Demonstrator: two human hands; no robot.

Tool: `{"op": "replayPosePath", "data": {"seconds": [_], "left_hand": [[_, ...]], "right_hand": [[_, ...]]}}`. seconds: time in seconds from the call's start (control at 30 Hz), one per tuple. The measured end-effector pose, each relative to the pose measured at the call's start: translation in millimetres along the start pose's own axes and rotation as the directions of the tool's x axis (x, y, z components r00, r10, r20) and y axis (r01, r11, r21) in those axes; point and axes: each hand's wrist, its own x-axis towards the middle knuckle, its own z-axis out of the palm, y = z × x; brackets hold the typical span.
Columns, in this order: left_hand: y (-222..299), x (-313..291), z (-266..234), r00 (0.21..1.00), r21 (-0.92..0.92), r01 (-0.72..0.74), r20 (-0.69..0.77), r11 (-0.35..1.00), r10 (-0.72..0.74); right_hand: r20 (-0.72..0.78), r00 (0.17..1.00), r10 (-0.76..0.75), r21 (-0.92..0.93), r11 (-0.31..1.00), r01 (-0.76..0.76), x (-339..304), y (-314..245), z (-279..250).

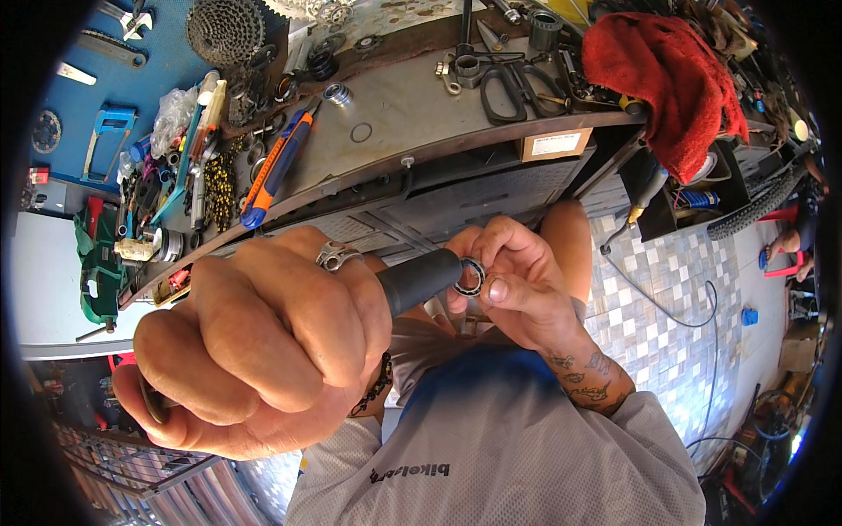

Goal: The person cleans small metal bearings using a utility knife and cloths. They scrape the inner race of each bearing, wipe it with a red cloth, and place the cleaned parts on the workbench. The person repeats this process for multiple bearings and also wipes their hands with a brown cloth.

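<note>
My left hand [263,342], large and close to the camera, is closed in a fist around a black tube [421,280]. The tube's free end points right, toward my right hand [526,280]. Between the thumb and fingers of that hand is a thin metal ring bearing [471,277], right by the tube's end. Whether ring and tube touch, I cannot tell. The tube's other end is hidden inside my left fist.
Ahead is a metal workbench [399,131] with an orange and blue utility knife [279,167], black-handled scissors [504,95], a silver cup [336,94] and a thin ring [360,124]. A red cloth [662,88] drapes over its right end. A cable [653,302] crosses the tiled floor.
</note>
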Motion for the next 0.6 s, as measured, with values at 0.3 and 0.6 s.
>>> {"op": "replayPosePath", "data": {"seconds": [0.3, 0.6], "left_hand": [[6.2, -1.6, -10.5, 0.999, 0.059, 0.039, -0.024, 0.997, -0.038], [0.1, 6.1, 1.3, 0.997, -0.032, 0.058, 0.048, 0.998, -0.056]], "right_hand": [[-0.008, 1.000, 0.004, 0.005, 1.000, -0.004, -0.1, -1.0, 0.9], [-0.012, 1.000, -0.005, -0.005, 1.000, 0.005, -0.4, -2.8, 3.8]]}}
